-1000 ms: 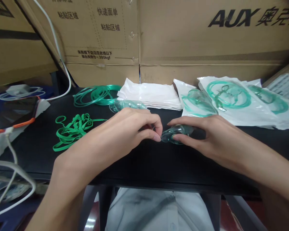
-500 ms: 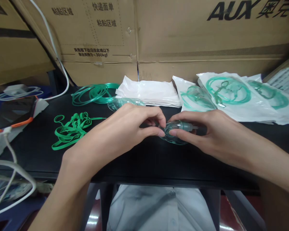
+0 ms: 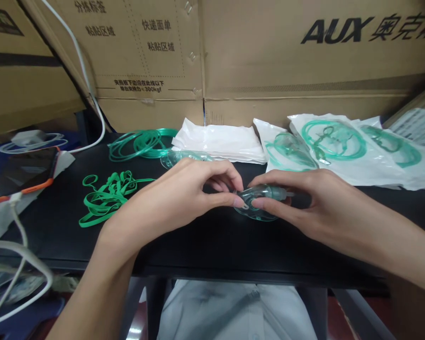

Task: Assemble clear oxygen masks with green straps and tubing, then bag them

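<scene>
Over the black table, my right hand (image 3: 304,191) is closed round a clear green-tinted oxygen mask (image 3: 258,216), thumb on its near side and fingers behind. The mask lies sideways, its connector end pointing right. My left hand (image 3: 198,186) pinches a small pale strip (image 3: 245,206) between thumb and forefinger at the mask's left end. Whether the strip is fixed to the mask I cannot tell. Behind my left hand another clear mask (image 3: 168,158) is partly hidden. Left of my left wrist lies a tangle of green elastic straps (image 3: 108,198).
Coiled green tubing (image 3: 141,143) lies at the back left, beside stacked white pouches (image 3: 219,141). Packed mask sets (image 3: 335,146) lie at the back right. A phone (image 3: 24,172) and white cables (image 3: 24,255) are at far left. Cardboard boxes (image 3: 251,56) stand behind.
The view has tilted slightly upward, so everything sits a little lower. The small pale strip at my left thumb now shows more clearly. Both hands keep their hold.
</scene>
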A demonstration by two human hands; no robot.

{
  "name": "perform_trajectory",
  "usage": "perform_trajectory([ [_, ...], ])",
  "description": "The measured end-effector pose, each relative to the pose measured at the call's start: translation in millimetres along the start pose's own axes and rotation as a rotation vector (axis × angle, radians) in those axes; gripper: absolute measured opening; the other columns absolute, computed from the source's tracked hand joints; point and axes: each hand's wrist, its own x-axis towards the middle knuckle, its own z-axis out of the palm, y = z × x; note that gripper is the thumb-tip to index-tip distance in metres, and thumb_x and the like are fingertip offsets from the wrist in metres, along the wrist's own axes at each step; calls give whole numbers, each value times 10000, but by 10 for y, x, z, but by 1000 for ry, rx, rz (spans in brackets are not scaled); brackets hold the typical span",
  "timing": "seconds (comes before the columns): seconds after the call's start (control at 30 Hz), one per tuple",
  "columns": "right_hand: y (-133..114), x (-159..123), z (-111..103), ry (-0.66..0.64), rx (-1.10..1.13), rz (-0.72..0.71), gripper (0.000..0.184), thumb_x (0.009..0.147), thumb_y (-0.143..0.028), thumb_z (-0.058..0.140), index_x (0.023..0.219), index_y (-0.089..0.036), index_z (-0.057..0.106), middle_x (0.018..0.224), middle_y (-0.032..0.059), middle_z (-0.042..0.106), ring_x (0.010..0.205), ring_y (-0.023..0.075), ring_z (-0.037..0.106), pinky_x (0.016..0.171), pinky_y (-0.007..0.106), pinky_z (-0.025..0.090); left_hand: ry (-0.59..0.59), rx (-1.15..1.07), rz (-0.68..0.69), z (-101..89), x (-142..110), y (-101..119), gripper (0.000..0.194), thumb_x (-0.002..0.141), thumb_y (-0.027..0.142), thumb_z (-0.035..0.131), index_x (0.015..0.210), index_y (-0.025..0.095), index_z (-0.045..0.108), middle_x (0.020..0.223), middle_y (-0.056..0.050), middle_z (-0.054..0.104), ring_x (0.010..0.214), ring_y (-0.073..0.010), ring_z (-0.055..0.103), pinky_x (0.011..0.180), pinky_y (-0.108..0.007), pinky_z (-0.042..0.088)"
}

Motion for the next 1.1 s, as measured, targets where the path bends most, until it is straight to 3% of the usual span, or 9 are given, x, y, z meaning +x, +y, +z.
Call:
perform_trajectory([
  [0.17,-75,14,14,174,30,-13,204,979,-521,705,1135,-409,774,998,-47,831,704,208,733,613,329,537,147,-89,-69,25,19,-20,254,918,486,797,1069,290,741,1039,20,779,944,-179,743,822,-273,576],
  [0.3,-195,-3,5,339,44,-50,170,994,-419,719,1148,-358,755,1022,-47,824,756,204,742,717,334,559,295,-136,-160,32,18,19,262,922,512,781,965,261,717,911,36,749,862,-168,706,758,-267,536],
  [0.47,-282,-17,57,492,16,-178,169,1006,-278,720,1174,-262,723,1059,-7,808,899,190,759,917,291,585,288,-133,-182,90,6,139,435,1012,582,629,767,229,697,739,29,676,731,-161,622,644,-282,462],
  [0.63,-318,3,170,583,134,-219,225,992,-195,727,1199,-262,671,1191,19,758,1150,190,717,1038,285,560,361,-334,-92,169,32,287,362,1049,525,613,859,235,719,749,51,659,679,-106,585,645,-215,486],
  [0.73,-354,30,196,557,516,-132,194,978,-284,758,1121,-307,629,1296,14,703,1261,208,675,1011,289,593,415,-420,10,195,39,342,262,1064,420,625,909,229,715,792,59,687,695,-79,614,674,-162,511],
  [0.87,-388,51,184,470,877,-9,157,993,-411,755,1073,-319,656,1049,-21,749,1035,151,746,828,184,622,528,-414,111,241,43,362,206,1051,326,660,890,214,725,795,67,710,725,-56,657,713,-111,523],
  [0.97,-380,49,160,420,1030,20,278,910,-392,861,1146,-327,729,1147,-20,778,1148,161,728,898,155,605,584,-384,167,258,51,363,163,1038,260,679,896,210,741,805,76,723,730,-40,661,715,-81,510],
  [1.1,-351,29,99,282,1133,-24,291,913,-238,861,1178,-337,793,1230,-22,790,1192,170,719,1010,186,579,535,-372,207,215,47,341,138,1016,241,715,899,216,784,840,69,746,782,-47,671,735,-73,507],
])
